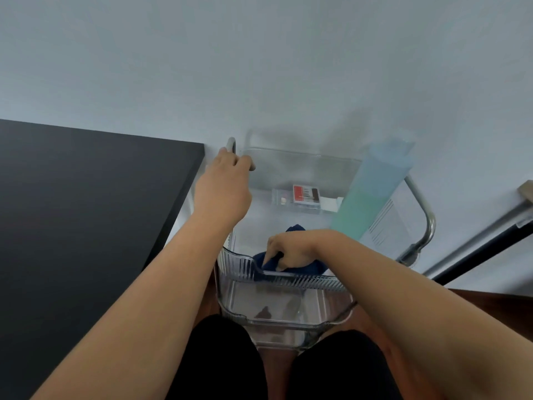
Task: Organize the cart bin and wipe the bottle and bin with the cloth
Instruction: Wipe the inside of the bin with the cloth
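A clear plastic bin (288, 321) with ribbed walls sits in the cart below me. My right hand (291, 249) is inside it, shut on a dark blue cloth (269, 262) that presses against the near ribbed wall. My left hand (227, 186) reaches to the far left corner and grips the cart's metal handle (231, 144). A tall translucent bottle (369, 192) with blue-green liquid stands at the bin's right side, leaning back to the right. A small clear box with a red and white label (305, 194) lies at the far end of the bin.
A black tabletop (86, 203) borders the cart on the left. The cart's chrome tube frame (427, 223) curves round the right side. A white wall stands behind. My dark-clothed knees (225, 359) are against the near end of the bin.
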